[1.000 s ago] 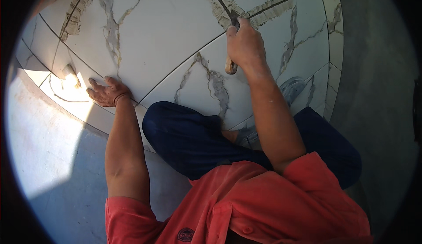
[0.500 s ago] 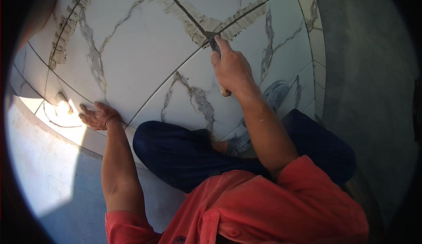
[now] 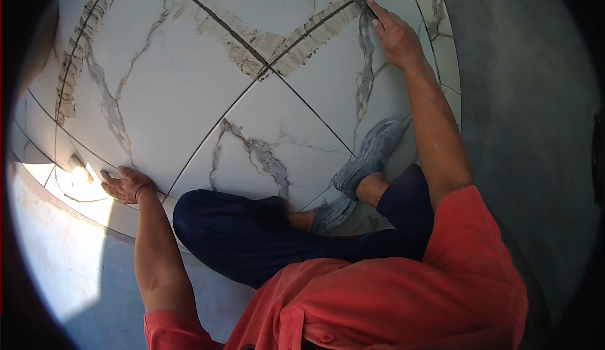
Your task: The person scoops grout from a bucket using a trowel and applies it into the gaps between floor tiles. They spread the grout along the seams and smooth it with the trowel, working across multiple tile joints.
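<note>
White marble-patterned floor tiles (image 3: 302, 123) with grey and gold veins lie before me, dark joints between them. My right hand (image 3: 398, 38) reaches far to the right, closed round a putty knife (image 3: 363, 1). Its blade touches the joint between two tiles, and my hand hides most of the handle. Grey grout (image 3: 315, 35) is smeared in ridged bands along this joint and the one meeting it. My left hand (image 3: 128, 185) rests with fingers spread on the tiles near the left edge, holding nothing.
More grout (image 3: 72, 66) streaks a joint at the far left. Beside my left hand, a small object (image 3: 77, 164) stands in bright sunlight. My shoes (image 3: 372, 154) rest on the tiles. Plain grey floor (image 3: 517, 110) lies beyond the tile edge on the right.
My right hand has slid the putty knife up and to the right along the joint, away from the tile corner. A foot shows more fully. My left hand stays on the tiles.
</note>
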Action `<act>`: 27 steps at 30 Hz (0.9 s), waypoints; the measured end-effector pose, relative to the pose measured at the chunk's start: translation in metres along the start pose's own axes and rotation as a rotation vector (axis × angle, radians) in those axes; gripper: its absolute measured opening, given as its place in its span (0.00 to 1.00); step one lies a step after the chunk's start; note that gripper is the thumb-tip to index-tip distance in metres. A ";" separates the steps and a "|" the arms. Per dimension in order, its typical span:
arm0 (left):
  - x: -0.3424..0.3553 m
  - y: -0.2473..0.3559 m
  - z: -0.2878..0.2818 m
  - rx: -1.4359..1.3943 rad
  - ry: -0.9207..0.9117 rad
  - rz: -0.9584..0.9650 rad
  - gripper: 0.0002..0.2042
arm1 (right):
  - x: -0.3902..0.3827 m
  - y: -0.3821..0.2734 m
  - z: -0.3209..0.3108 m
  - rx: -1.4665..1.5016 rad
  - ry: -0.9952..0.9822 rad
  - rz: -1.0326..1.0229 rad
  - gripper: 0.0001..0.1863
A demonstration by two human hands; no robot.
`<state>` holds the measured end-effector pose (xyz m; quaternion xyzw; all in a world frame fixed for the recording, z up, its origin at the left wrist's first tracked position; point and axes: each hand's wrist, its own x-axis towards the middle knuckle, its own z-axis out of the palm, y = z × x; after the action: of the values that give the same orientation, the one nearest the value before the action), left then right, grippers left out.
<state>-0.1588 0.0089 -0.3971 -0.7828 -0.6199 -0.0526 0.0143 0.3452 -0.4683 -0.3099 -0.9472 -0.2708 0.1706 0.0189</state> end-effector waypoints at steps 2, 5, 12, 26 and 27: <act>0.000 0.001 0.000 0.005 -0.007 0.008 0.38 | 0.003 0.001 0.006 -0.007 -0.003 0.006 0.25; 0.000 -0.001 0.000 0.002 -0.001 0.004 0.38 | 0.003 0.002 0.016 -0.023 0.003 -0.004 0.26; -0.003 0.002 -0.001 -0.004 -0.009 -0.024 0.38 | -0.010 0.005 0.020 -0.125 -0.058 0.008 0.28; 0.001 0.003 -0.002 0.004 -0.017 -0.025 0.37 | 0.006 0.009 0.027 -0.077 0.089 -0.023 0.27; 0.002 0.003 -0.002 -0.009 -0.020 -0.040 0.36 | 0.007 0.009 0.028 -0.090 0.076 -0.015 0.27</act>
<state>-0.1558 0.0103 -0.3947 -0.7709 -0.6351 -0.0481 0.0034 0.3459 -0.4744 -0.3391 -0.9508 -0.2843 0.1222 -0.0121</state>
